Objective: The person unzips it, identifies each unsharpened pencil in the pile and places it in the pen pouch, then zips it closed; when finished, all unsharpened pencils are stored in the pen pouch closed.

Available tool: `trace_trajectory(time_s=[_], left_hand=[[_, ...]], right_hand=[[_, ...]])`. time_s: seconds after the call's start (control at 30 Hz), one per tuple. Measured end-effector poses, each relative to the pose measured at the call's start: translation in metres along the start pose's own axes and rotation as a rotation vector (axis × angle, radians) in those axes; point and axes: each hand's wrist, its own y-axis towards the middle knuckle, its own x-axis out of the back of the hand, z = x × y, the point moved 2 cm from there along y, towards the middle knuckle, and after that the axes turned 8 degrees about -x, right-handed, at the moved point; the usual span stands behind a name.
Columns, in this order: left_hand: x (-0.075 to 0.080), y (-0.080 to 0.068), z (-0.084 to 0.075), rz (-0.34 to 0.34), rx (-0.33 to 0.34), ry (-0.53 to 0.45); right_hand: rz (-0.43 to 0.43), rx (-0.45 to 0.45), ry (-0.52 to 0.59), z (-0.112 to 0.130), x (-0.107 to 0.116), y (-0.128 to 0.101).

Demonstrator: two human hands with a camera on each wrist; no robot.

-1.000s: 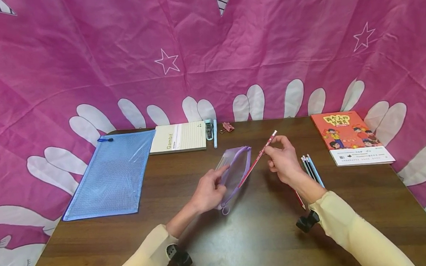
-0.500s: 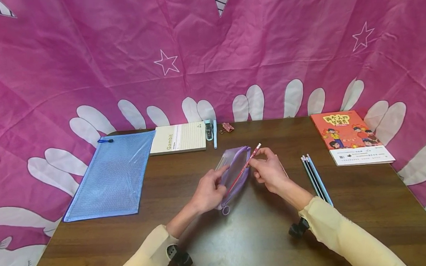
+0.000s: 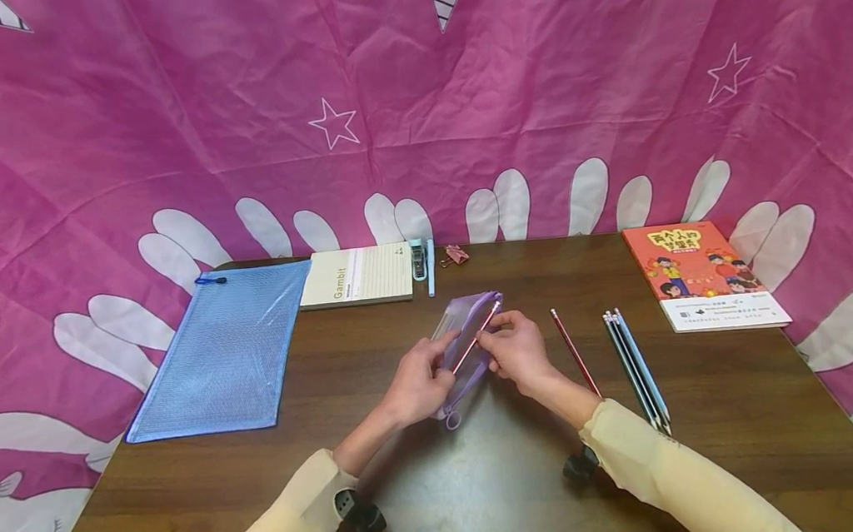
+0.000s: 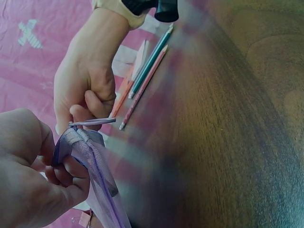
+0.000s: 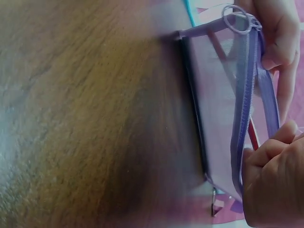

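In the head view, a translucent purple zip pencil pouch [image 3: 447,319] stands on the table with its zipper open. My left hand [image 3: 417,388] holds one side of the opening; in the left wrist view its fingers curl over the purple edge. A red pencil [image 3: 470,348] slants into the mouth of the pouch, most of its length inside. Thumb and fingers of my right hand [image 3: 519,352] pinch it near its eraser end. Through the mesh in the right wrist view, the pencil's lower part [image 5: 222,47] shows, and the zip's pull ring [image 5: 236,19] hangs at one end.
Right of my hands lie another red pencil [image 3: 572,346] and several blue and dark pencils [image 3: 633,367]. A red book [image 3: 697,270] is farther right. Behind and left are a pink binder clip [image 3: 458,253], light blue pen [image 3: 430,267], notebook [image 3: 355,276] and blue mesh zip bag [image 3: 222,349].
My right hand has moved left and down, sliding the red pencil from above the pouch's edge into its opening. My left hand and the pouch have stayed in place.
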Motion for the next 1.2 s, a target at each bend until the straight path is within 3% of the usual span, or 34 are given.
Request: trace_trajectory(time_s=[0.17,0.43,0.63,0.77,0.93,1.2], left_hand=[[0.001,0.0,0.0,-0.008,-0.001,0.003],[0.002,0.0,-0.002,0.0,0.015,-0.006],[0.002,0.0,-0.002,-0.01,0.009,-0.005],[0.001,0.0,0.0,0.001,0.006,0.0],[0.001,0.002,0.0,0.0,-0.016,0.003],[0.002,0.001,0.0,-0.001,-0.022,0.006]], right_hand=[[-0.007,0.025,-0.046,0.0,-0.002,-0.001],[0.053,0.014,-0.127,0.002,-0.003,-0.003],[0.098,0.023,-0.115,0.009,0.006,-0.004],[0.119,0.044,-0.177,0.022,0.03,-0.003],[0.128,0.053,-0.313,0.04,0.076,0.002],[0.079,0.083,-0.479,0.049,0.14,0.0]])
